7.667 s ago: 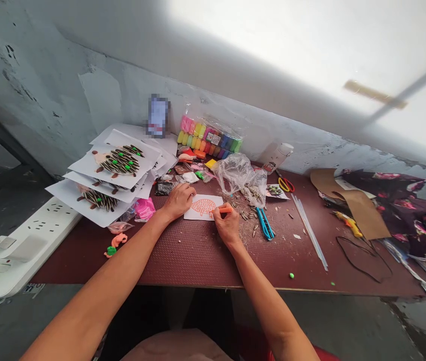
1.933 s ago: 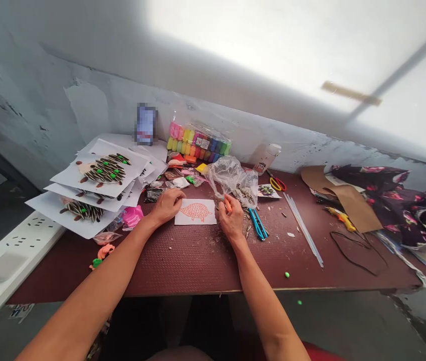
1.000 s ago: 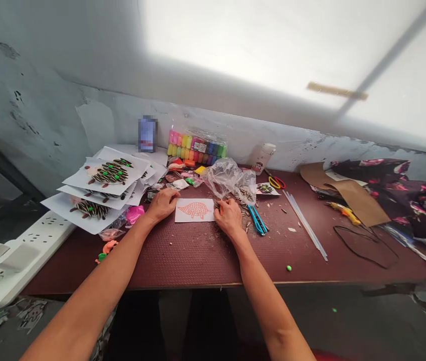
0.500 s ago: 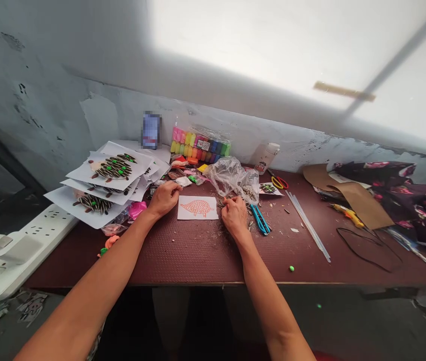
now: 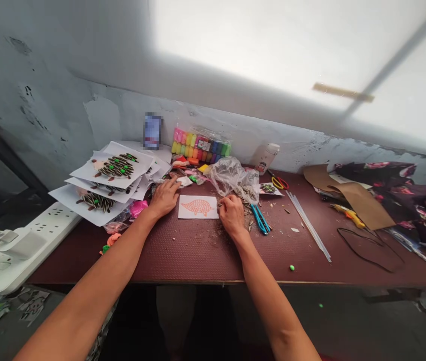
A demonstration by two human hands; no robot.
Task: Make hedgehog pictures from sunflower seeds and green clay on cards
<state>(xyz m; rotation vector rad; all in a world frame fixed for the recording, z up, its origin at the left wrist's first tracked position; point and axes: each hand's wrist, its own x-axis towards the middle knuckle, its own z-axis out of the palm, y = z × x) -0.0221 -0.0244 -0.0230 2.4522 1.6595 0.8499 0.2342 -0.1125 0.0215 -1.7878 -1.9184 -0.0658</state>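
Observation:
A small white card (image 5: 198, 207) with an orange hedgehog drawing lies flat on the table between my hands. My left hand (image 5: 163, 198) rests just left of the card, fingers stretched out towards small packets (image 5: 184, 181) at the back, and holds nothing. At the card's right edge my right hand (image 5: 232, 214) is closed with its fingertips bent down; whatever lies in them is hidden. Striped sunflower seeds (image 5: 248, 192) are in and around a clear plastic bag (image 5: 223, 175) right behind that hand. A blue cutter knife (image 5: 260, 219) lies to its right.
Papers with seed-covered hedgehogs (image 5: 119, 168) are stacked at left, beside a white power strip (image 5: 53, 220). Coloured clay packs (image 5: 201, 145) lean against the wall. Scissors (image 5: 278, 181), clear glue sticks (image 5: 308, 225) and a yellow-orange glue gun (image 5: 350, 215) lie at right.
My left hand's fingers have stretched out and flattened. The right hand has shifted slightly, its fingertips lower and more hidden. The card stays in place.

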